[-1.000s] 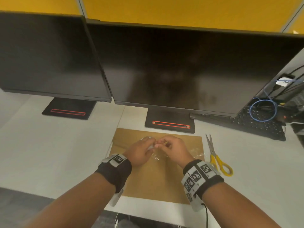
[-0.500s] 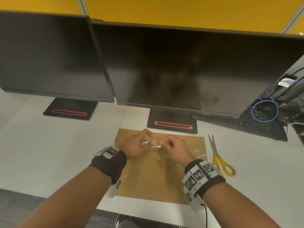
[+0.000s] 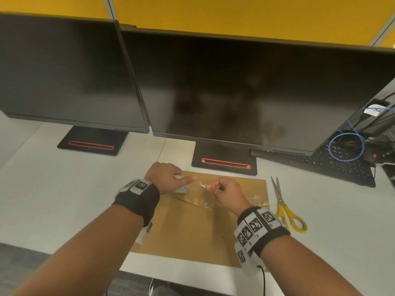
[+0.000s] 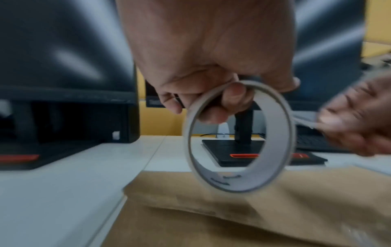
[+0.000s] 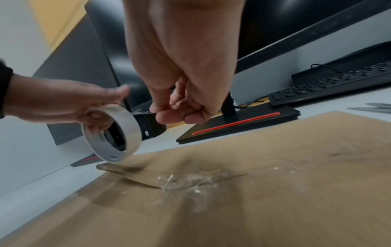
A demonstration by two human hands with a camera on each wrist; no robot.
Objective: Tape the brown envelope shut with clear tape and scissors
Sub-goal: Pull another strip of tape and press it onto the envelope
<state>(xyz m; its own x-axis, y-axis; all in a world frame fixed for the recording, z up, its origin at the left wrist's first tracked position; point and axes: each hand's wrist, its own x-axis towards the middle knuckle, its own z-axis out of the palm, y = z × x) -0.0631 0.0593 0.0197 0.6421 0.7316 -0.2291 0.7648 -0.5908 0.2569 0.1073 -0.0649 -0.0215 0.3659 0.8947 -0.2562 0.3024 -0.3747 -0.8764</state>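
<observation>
A brown envelope (image 3: 192, 227) lies flat on the white desk, flap side up, with crumpled clear tape (image 3: 208, 205) stuck at the flap's tip. My left hand (image 3: 168, 178) holds the white tape roll (image 4: 239, 137) above the envelope's far left corner, fingers through its core. My right hand (image 3: 224, 189) pinches the free tape end (image 5: 146, 113), and a short strip stretches between both hands. The roll (image 5: 112, 133) hangs just above the envelope (image 5: 253, 192). Yellow-handled scissors (image 3: 286, 208) lie shut on the desk, right of the envelope.
Two dark monitors (image 3: 235, 92) on black stands (image 3: 224, 163) rise right behind the envelope. A black keyboard (image 3: 333, 165) and blue cable coil (image 3: 346, 146) sit at the back right. The desk's front edge (image 3: 181, 276) is close below the envelope.
My hands have drawn apart: the left moved the roll left and away, the right stayed near the middle, pulling out a strip of tape between them.
</observation>
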